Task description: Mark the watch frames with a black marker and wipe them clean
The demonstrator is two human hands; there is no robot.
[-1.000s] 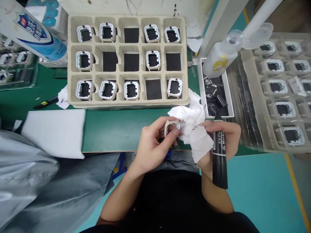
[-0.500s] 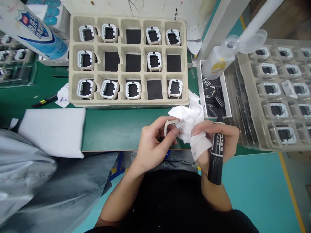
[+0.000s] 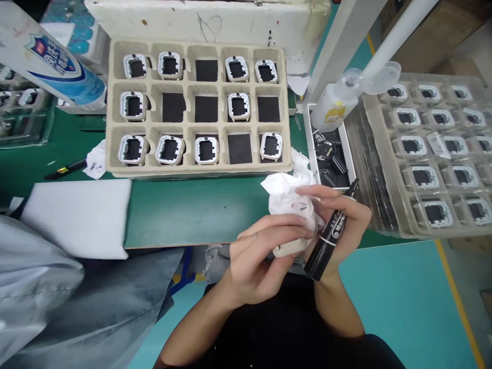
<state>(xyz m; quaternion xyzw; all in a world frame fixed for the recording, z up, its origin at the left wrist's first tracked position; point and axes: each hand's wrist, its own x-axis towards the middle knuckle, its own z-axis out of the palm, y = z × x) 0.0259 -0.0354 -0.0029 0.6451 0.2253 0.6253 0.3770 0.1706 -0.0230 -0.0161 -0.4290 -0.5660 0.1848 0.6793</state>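
Note:
My left hand [image 3: 261, 253] is closed on a beige watch case [image 3: 289, 248], which it holds edge-on above my lap. In my right hand [image 3: 348, 225] are a black marker pen [image 3: 326, 241], slanting with its tip up and to the right, and a crumpled white cloth [image 3: 288, 192]. The cloth meets the watch case between my two hands, and faint dark marks show on it. Beyond my hands stands a beige moulded tray [image 3: 200, 171]; several pockets hold pale watch cases [image 3: 206, 150], others show only black pads.
On the right, a white box [image 3: 348, 154] holds small black parts and a squeeze bottle [image 3: 331, 107]; stacked trays [image 3: 395, 195] lie beyond. A spray can [image 3: 57, 61], a cutter knife [image 3: 65, 169] and a white foam sheet [image 3: 77, 215] are at left. Another person's sleeve [image 3: 34, 266] is close by.
My left hand has turned the watch case from facing up to edge-on and brought it lower against the cloth. My right hand has tilted the marker pen towards the left hand.

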